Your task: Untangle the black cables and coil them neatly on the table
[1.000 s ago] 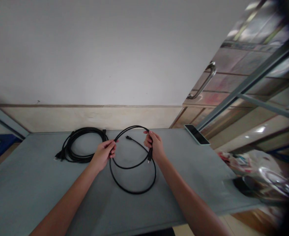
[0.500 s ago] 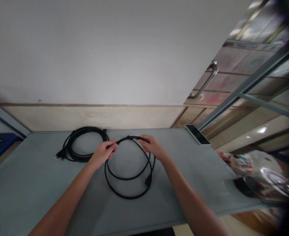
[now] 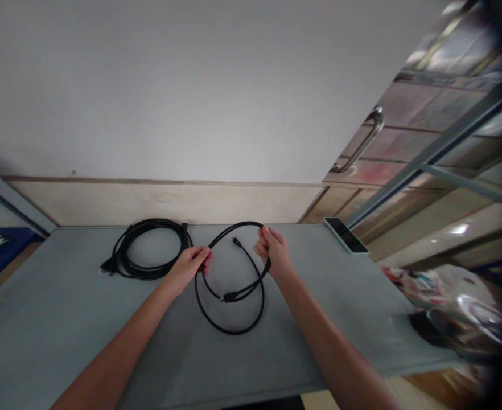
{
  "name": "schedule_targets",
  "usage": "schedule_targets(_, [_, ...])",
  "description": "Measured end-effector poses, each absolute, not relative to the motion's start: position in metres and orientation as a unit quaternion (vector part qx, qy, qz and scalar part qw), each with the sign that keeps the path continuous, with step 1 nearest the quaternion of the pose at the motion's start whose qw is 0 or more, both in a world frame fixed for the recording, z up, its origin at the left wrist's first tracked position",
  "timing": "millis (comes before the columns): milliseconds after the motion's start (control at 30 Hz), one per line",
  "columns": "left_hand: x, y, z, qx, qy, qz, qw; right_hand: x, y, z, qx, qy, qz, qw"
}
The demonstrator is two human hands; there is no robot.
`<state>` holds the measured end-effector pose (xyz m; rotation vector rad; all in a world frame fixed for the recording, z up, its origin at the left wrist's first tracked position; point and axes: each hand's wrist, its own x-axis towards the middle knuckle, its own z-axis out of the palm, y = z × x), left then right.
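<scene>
A black cable (image 3: 230,331) hangs in loose loops between my hands, its lower turns over the grey table. My left hand (image 3: 193,263) is closed on the left side of the loops. On the right side, my right hand (image 3: 274,250) pinches the strands near the top. One connector (image 3: 230,296) with a metal tip shows at the bottom of the inner loop. The cable's other small plug (image 3: 236,242) points up inside the loop. Left of my left hand lies a second black cable (image 3: 125,242), wound in a thick coil with its plugs at the left.
The grey table (image 3: 63,319) stands against a white wall (image 3: 191,102). A phone-like device (image 3: 345,235) with a pale edge lies at the back right corner. Beyond the right edge are a metal frame bar (image 3: 422,156) and blurred bags (image 3: 451,285).
My right hand has moved slightly right and up, spreading the loops into a rounder ring. The connector has shifted left, and the small plug has come into view inside the loop.
</scene>
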<state>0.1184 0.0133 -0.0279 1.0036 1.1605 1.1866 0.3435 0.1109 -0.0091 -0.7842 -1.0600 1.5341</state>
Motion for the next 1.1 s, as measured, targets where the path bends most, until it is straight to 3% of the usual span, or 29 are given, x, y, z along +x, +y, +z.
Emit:
schedule_targets(133, [0.127,0.011,-0.036,0.423,0.493,0.505,0.569,0.344,0.112,-0.008,-0.331,-0.414,0.626,0.572])
schedule_targets(333, [0.139,0.003,-0.029,0.258,0.344,0.532,0.729,0.343,0.113,-0.01,-0.341,-0.364,0.59,0.635])
schedule_targets(467, [0.14,0.003,-0.025,0.235,0.329,0.555,0.727,0.339,0.109,-0.013,-0.333,-0.357,0.588,0.645])
schedule_targets(833, [0.133,0.009,-0.028,0.285,0.421,0.572,0.644,0.347,0.114,-0.006,-0.332,-0.396,0.672,0.531])
schedule_targets(1100, [0.118,0.011,-0.029,0.418,0.482,0.48,0.602,0.349,0.111,-0.008,-0.39,-0.574,0.632,0.344])
